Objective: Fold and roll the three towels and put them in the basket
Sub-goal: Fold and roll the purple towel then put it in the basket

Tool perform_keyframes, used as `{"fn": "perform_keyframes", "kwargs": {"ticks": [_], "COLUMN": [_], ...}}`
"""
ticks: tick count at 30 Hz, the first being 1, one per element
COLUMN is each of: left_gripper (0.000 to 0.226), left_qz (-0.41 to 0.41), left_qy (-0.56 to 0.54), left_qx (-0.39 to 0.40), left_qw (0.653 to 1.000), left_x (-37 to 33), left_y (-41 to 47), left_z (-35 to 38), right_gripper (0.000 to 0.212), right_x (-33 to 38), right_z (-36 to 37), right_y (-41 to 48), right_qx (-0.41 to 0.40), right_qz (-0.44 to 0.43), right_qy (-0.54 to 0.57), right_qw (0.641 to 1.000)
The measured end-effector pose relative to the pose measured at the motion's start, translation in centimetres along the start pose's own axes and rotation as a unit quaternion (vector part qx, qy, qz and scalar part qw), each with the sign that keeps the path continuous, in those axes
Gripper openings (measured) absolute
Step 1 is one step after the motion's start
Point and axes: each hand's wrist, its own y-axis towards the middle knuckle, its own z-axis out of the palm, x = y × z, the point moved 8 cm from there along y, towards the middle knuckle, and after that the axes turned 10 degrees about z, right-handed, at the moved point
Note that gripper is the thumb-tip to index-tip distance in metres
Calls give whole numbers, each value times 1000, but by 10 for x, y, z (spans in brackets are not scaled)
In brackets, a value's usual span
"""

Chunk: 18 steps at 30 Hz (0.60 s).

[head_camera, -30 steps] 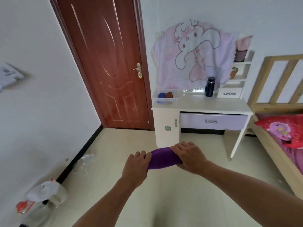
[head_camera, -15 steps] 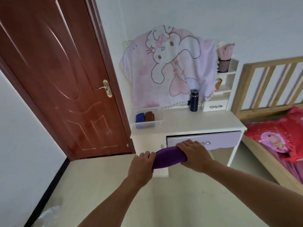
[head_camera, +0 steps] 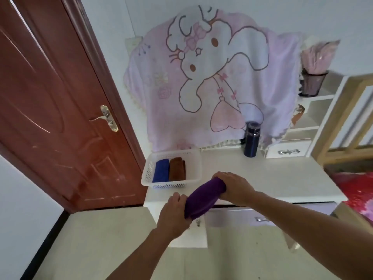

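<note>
A rolled purple towel (head_camera: 202, 197) is held in the air between both hands, over the front edge of the white desk (head_camera: 272, 178). My left hand (head_camera: 173, 215) grips its near end and my right hand (head_camera: 234, 186) grips its far end. The white plastic basket (head_camera: 193, 170) stands on the desk's left end, just beyond the towel. A rolled blue towel (head_camera: 160, 170) and a rolled brown towel (head_camera: 177, 169) lie side by side in its left half; its right half is bare.
A dark blue bottle (head_camera: 251, 139) stands at the back of the desk before a pink cartoon blanket (head_camera: 212, 81). White shelves (head_camera: 314, 110) rise at the back right. A brown door (head_camera: 50, 110) is left, a wooden bed (head_camera: 355, 154) right.
The view has closed in on the desk. Both hands have carried the purple towel up and forward, from in front of the drawer to over the desk edge beside the basket.
</note>
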Motion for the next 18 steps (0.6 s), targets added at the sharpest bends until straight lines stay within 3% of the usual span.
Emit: {"fn": "perform_keyframes", "kwargs": {"ticks": [8, 14, 18], "left_gripper": [57, 62, 61], "left_qz": [-118, -133, -149], "left_qy": [-147, -236, -303], "left_qx": [-10, -29, -23], "left_qw": [982, 962, 941], "left_x": [71, 126, 147], "left_y": [90, 167, 212], "left_z": [0, 1, 21], "right_gripper": [50, 32, 37], "right_x": [0, -6, -8], "right_z": [18, 31, 37], "right_y": [155, 255, 314], "right_qx": [86, 78, 74], "right_qz": [9, 58, 80], "right_qy": [43, 66, 27], "right_qw": [995, 993, 994]}}
